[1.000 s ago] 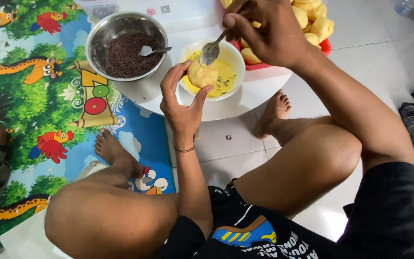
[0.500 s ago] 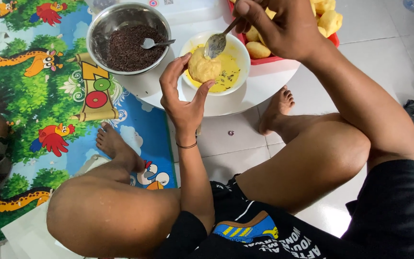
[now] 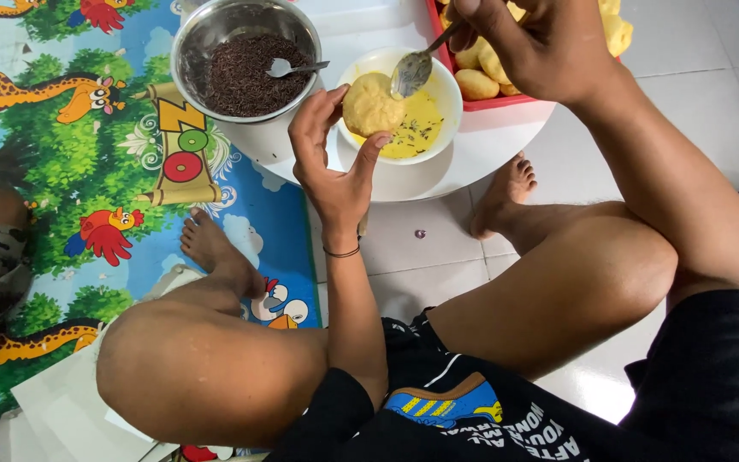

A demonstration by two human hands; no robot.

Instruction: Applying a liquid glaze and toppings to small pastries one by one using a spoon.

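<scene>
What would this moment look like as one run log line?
left hand: holds dough ball | right hand: spoon over yellow bowl

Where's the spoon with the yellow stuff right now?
Upper middle of the head view: the spoon is in the right hand, touching the dough ball over the white bowl.

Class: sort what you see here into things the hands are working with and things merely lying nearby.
In use: left hand, dough ball, right hand, spoon, white bowl.
Lying about: metal bowl, red tray, play mat.
</scene>
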